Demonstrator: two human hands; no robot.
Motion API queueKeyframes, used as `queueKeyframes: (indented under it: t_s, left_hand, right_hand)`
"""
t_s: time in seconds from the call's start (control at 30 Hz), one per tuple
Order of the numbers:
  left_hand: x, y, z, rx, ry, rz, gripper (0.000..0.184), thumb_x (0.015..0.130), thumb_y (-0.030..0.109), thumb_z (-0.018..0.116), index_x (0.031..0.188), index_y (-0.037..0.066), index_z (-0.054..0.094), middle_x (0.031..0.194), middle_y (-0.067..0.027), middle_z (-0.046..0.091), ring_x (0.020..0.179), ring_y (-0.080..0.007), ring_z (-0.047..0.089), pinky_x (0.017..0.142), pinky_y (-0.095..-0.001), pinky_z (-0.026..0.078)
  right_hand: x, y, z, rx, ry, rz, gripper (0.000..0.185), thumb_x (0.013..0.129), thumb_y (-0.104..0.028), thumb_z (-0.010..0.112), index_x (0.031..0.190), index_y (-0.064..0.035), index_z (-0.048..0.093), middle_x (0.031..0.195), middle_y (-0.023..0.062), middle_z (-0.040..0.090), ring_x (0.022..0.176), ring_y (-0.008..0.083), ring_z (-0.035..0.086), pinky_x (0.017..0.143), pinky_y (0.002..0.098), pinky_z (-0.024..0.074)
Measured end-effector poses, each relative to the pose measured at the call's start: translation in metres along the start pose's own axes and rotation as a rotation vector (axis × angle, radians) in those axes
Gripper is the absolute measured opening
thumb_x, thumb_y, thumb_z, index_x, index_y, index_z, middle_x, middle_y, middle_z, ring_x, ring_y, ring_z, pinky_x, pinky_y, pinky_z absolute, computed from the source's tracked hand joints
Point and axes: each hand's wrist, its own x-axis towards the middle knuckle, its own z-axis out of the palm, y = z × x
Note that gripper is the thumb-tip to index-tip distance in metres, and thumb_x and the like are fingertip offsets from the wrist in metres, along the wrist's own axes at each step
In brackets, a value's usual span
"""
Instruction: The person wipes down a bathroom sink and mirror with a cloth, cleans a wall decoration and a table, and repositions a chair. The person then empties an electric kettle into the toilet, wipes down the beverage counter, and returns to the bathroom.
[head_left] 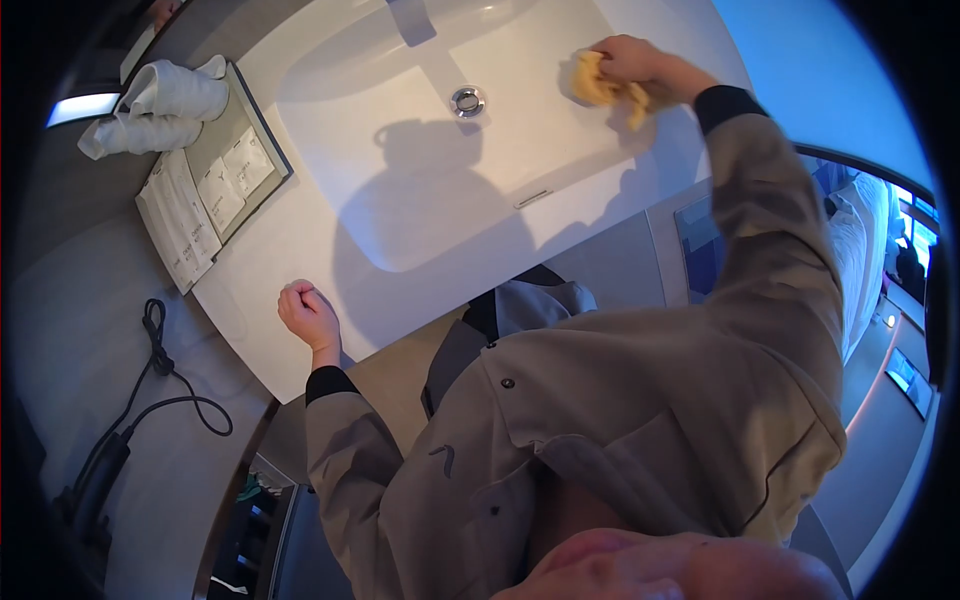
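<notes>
My right hand [632,60] is closed on a crumpled yellow cloth [598,80], which touches the right side of the white sink basin [540,120]. Part of the cloth hangs loose below the fingers. Away to the left, my left hand [310,315] rests as a fist on the white countertop [235,310], near its front left corner; nothing shows in it. Between the hands lie the round metal drain [467,101] and the shadow of my head and body. The faucet [410,20] is partly cut off at the top.
On the counter's left side stands a tray [262,125] with rolled white towels [175,90] and white packets [232,178]. A black hair dryer [98,490] with a looped cord is at the far left. Behind my right arm, a bed [858,250] shows.
</notes>
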Motion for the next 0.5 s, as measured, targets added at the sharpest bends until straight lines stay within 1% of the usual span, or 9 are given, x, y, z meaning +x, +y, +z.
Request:
queueKeyframes:
  t_s: [0.1, 0.13, 0.17, 0.2, 0.27, 0.33, 0.4, 0.43, 0.5]
  left_hand:
    - [0.001, -0.002, 0.001, 0.01, 0.021, 0.028, 0.008, 0.071, 0.001, 0.044, 0.069, 0.006, 0.05, 0.071, -0.0055, 0.053, 0.07, -0.0259, 0.049, 0.068, -0.0363, 0.037]
    - [0.001, -0.001, 0.001, 0.007, 0.014, 0.025, 0.008, 0.071, 0.001, 0.044, 0.069, 0.006, 0.05, 0.071, -0.0055, 0.053, 0.07, -0.0259, 0.049, 0.068, -0.0363, 0.037]
    - [0.002, 0.0, 0.001, -0.016, 0.03, 0.022, 0.009, 0.071, 0.001, 0.043, 0.069, 0.006, 0.05, 0.071, -0.0056, 0.053, 0.07, -0.0259, 0.049, 0.067, -0.0365, 0.038]
    - [0.0, 0.0, 0.0, -0.039, 0.04, 0.02, 0.009, 0.071, 0.001, 0.043, 0.068, 0.006, 0.051, 0.07, -0.0057, 0.053, 0.07, -0.0259, 0.049, 0.067, -0.0367, 0.038]
    - [-0.006, -0.001, 0.001, -0.048, 0.037, 0.009, 0.009, 0.07, 0.001, 0.044, 0.068, 0.006, 0.051, 0.07, -0.0059, 0.053, 0.07, -0.0257, 0.049, 0.067, -0.0368, 0.038]
    - [0.001, -0.004, 0.001, -0.053, 0.051, 0.028, 0.009, 0.07, 0.002, 0.044, 0.067, 0.006, 0.051, 0.071, -0.0061, 0.053, 0.07, -0.0256, 0.049, 0.067, -0.0369, 0.038]
    - [-0.002, -0.005, 0.002, -0.037, 0.059, 0.03, 0.009, 0.07, 0.003, 0.044, 0.068, 0.006, 0.052, 0.071, -0.0062, 0.054, 0.07, -0.0256, 0.05, 0.067, -0.0375, 0.039]
    - [-0.001, -0.005, 0.002, -0.05, 0.054, 0.036, 0.009, 0.07, 0.003, 0.044, 0.068, 0.006, 0.052, 0.071, -0.0062, 0.054, 0.07, -0.0256, 0.05, 0.067, -0.0375, 0.039]
    - [-0.001, -0.003, 0.003, 0.005, 0.045, 0.019, 0.009, 0.071, 0.004, 0.044, 0.068, 0.006, 0.052, 0.072, -0.0059, 0.054, 0.071, -0.0259, 0.05, 0.067, -0.0376, 0.039]
  right_hand:
    - [0.024, 0.033, 0.114, -0.062, 0.346, -0.415, 0.046, 0.068, -0.008, 0.052, 0.113, -0.0018, 0.048, 0.11, 0.0157, 0.052, 0.096, 0.0267, 0.053, 0.079, 0.0324, 0.044]
    - [0.008, 0.009, 0.135, 0.222, 0.15, -0.208, 0.044, 0.071, -0.007, 0.049, 0.115, -0.0031, 0.048, 0.111, 0.0153, 0.051, 0.097, 0.0272, 0.052, 0.082, 0.0317, 0.043]
    - [0.005, 0.002, 0.159, 0.192, 0.154, -0.4, 0.042, 0.072, -0.008, 0.048, 0.114, -0.0028, 0.048, 0.106, 0.0133, 0.054, 0.091, 0.0252, 0.053, 0.08, 0.0291, 0.0423]
    - [-0.003, -0.014, 0.159, 0.197, 0.148, -0.392, 0.042, 0.072, -0.008, 0.048, 0.114, -0.0028, 0.048, 0.106, 0.0133, 0.054, 0.091, 0.0252, 0.053, 0.08, 0.0291, 0.0423]
    - [-0.019, -0.045, 0.126, 0.329, -0.373, 0.074, 0.041, 0.071, -0.009, 0.048, 0.111, -0.0019, 0.05, 0.101, 0.0115, 0.056, 0.087, 0.0211, 0.052, 0.074, 0.0266, 0.0417]
    - [-0.048, -0.043, 0.09, 0.452, -0.176, 0.253, 0.043, 0.063, -0.015, 0.052, 0.103, 0.0014, 0.054, 0.08, 0.0082, 0.058, 0.073, 0.0157, 0.053, 0.065, 0.0261, 0.042]
    - [-0.08, -0.02, 0.051, 0.594, -0.874, 0.314, 0.039, 0.058, -0.014, 0.053, 0.093, 0.0006, 0.055, 0.073, 0.0068, 0.058, 0.056, 0.0163, 0.054, 0.05, 0.0297, 0.0443]
    - [-0.108, -0.015, 0.033, 0.362, -0.753, 0.242, 0.033, 0.059, -0.013, 0.051, 0.09, -0.001, 0.055, 0.076, 0.0081, 0.058, 0.058, 0.015, 0.055, 0.051, 0.0287, 0.0451]
    - [-0.164, 0.021, 0.022, 0.814, -0.223, 0.491, 0.031, 0.066, -0.011, 0.05, 0.094, 0.0, 0.055, 0.083, 0.009, 0.058, 0.066, 0.0153, 0.055, 0.058, 0.0286, 0.0466]
